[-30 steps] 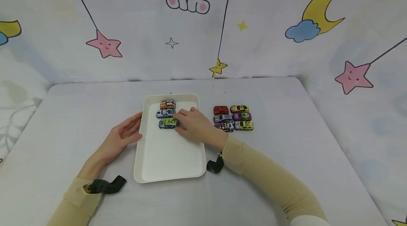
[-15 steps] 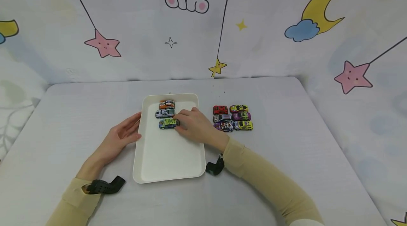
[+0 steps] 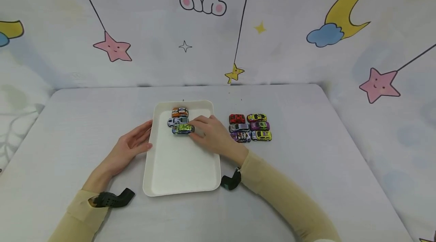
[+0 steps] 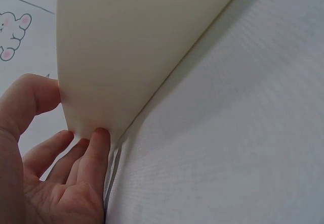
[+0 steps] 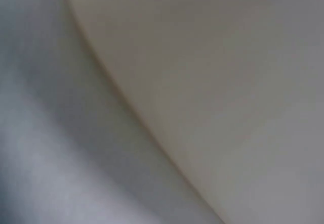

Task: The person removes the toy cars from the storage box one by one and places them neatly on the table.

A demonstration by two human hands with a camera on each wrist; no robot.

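Observation:
My right hand (image 3: 214, 134) reaches over the right side of a white tray (image 3: 184, 170) and pinches the right end of a green patterned toy car (image 3: 182, 129). Just beyond that car lie a pale blue-white toy pickup (image 3: 177, 121) and an orange-and-white toy car (image 3: 179, 112), stacked in a column. My left hand (image 3: 131, 147) is at the tray's left side, its relaxed fingers touching the outer wall. The left wrist view shows those fingertips (image 4: 101, 138) against the tray wall (image 4: 121, 57). Only a blurred tray edge (image 5: 202, 107) fills the right wrist view.
Right of the tray, several toy cars stand in two columns on the white table (image 3: 289, 181), among them a red one (image 3: 237, 118), a purple one (image 3: 259, 126) and a yellow one (image 3: 261, 135). A cartoon-printed backdrop (image 3: 146, 26) rises behind.
The green toy car in my right hand has shifted slightly away from me and to the right, closer to the pickup. My left hand stays at the tray's side.

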